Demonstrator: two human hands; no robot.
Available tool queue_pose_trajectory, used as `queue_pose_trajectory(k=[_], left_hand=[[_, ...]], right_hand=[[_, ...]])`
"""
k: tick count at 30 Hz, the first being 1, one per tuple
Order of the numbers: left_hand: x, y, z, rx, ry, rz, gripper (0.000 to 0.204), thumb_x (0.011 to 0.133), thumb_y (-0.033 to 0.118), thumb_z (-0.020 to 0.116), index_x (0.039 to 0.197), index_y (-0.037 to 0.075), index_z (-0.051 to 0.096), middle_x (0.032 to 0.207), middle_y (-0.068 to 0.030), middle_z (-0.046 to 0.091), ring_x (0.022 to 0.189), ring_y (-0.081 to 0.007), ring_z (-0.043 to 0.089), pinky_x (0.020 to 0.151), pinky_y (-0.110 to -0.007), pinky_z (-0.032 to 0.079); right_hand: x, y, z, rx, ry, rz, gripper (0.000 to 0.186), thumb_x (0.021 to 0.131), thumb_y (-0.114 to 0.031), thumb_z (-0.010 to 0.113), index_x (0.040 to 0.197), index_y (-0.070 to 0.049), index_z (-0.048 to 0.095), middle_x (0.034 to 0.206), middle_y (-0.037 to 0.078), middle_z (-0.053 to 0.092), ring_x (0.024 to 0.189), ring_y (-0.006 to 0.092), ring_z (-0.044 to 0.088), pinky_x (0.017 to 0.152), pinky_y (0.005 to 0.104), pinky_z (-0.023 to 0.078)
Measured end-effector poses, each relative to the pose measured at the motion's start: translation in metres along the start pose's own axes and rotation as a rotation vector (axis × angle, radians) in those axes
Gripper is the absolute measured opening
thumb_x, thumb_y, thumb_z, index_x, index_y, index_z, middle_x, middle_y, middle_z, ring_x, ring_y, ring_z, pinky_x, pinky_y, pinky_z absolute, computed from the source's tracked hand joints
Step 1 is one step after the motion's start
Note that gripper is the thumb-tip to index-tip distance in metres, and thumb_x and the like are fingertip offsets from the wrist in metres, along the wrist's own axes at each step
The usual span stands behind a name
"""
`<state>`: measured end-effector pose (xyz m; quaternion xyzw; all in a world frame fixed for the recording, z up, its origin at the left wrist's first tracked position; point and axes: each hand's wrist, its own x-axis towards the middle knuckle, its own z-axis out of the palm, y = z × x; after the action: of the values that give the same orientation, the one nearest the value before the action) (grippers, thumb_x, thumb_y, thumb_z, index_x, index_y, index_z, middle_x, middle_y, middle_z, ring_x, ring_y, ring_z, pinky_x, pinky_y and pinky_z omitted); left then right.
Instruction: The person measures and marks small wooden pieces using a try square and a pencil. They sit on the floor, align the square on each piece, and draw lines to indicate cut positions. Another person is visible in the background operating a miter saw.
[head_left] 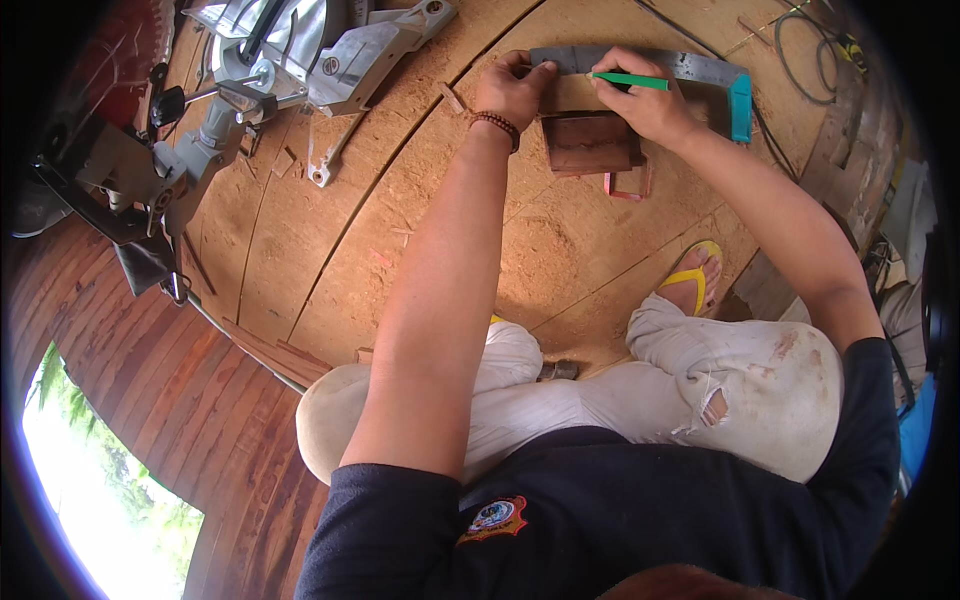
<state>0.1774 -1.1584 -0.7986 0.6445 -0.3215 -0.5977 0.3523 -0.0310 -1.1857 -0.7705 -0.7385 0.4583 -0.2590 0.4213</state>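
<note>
At the far middle of the floor, my left hand [510, 92] grips the left end of a try square's grey metal blade [700, 68], thumb on top, against a light wooden board [568, 95]. The square's turquoise handle [741, 108] lies to the right. My right hand [650, 105] is closed around a green pencil or pen [640, 81], its tip at the board just below the blade. A dark brown wooden block [588, 145] sits on the near side of the board. Beside it lies a small reddish open frame [629, 184].
A grey miter saw [330, 65] stands at the far left, with a black-handled part [105, 185] nearer. Sawdust and wood scraps [285, 160] litter the plywood floor. Black cables [800, 60] coil at the far right. My yellow-strapped sandal [690, 277] rests on the floor.
</note>
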Motion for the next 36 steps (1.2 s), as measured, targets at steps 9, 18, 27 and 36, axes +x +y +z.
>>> queue_pose_trajectory(k=[9,18,27,36], left_hand=[[-0.0005,0.0024,-0.0001,0.040,-0.001,-0.014,0.024,0.087,0.023,0.075,0.097,0.003,0.068,0.083,-0.0024,0.068,0.072,-0.0102,0.060,0.066,-0.027,0.050],[-0.0012,0.0031,0.0004,0.014,-0.003,0.000,0.024,0.087,0.023,0.074,0.098,0.002,0.067,0.083,-0.0026,0.068,0.071,-0.0105,0.060,0.065,-0.027,0.050],[-0.0031,0.0050,0.0015,0.000,0.000,0.004,0.024,0.087,0.021,0.074,0.098,0.001,0.067,0.083,-0.0033,0.068,0.071,-0.0103,0.060,0.063,-0.027,0.050],[-0.0033,0.0091,0.0023,-0.003,0.011,0.002,0.022,0.088,0.020,0.072,0.098,0.001,0.067,0.083,-0.0034,0.068,0.073,-0.0102,0.060,0.066,-0.027,0.049]], right_hand=[[-0.0003,0.0019,0.0001,0.002,-0.009,-0.014,0.015,0.086,-0.014,0.068,0.095,-0.005,0.061,0.083,0.009,0.067,0.076,0.0229,0.067,0.071,0.0336,0.052],[-0.0001,0.0013,0.0005,-0.025,-0.001,-0.028,0.015,0.086,-0.015,0.068,0.094,-0.005,0.060,0.082,0.011,0.067,0.076,0.0262,0.067,0.069,0.0351,0.051],[-0.0002,0.0004,-0.0004,0.004,0.012,-0.056,0.016,0.085,-0.016,0.068,0.094,-0.006,0.060,0.081,0.012,0.066,0.075,0.0303,0.066,0.067,0.0368,0.051],[0.0012,0.0006,-0.0012,-0.025,-0.010,-0.024,0.017,0.085,-0.017,0.066,0.095,-0.006,0.060,0.084,0.012,0.067,0.077,0.0302,0.066,0.070,0.0375,0.052]])
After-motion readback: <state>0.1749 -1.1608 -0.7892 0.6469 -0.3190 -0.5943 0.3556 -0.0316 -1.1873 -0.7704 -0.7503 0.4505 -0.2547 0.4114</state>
